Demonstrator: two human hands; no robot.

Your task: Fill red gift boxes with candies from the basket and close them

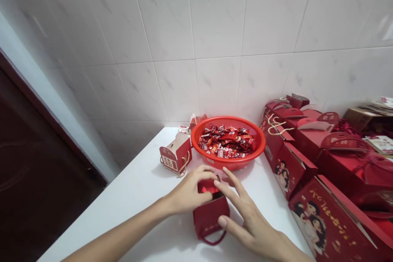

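A small dark red box (211, 217) with a cord loop at its front stands on the white table, its top open and something bright red inside. My left hand (192, 190) curves over the opening from the left, fingers bent around the rim. At the right side of the box is my right hand (245, 215), its fingers spread, with the thumb at the front face and the fingertips near the top edge. Just behind, a red plastic basket (259, 143) holds many small wrapped packets (227, 141). Another small red box (178, 153) with a twisted cord stands left of the basket.
Large red gift boxes (331, 217) with printed figures fill the table's right side. Behind them lie cards (380, 144) and a brown box (359, 118). A tiled wall (219, 28) rises behind; the white table's (147, 180) left edge runs diagonally beside a dark door (33, 151).
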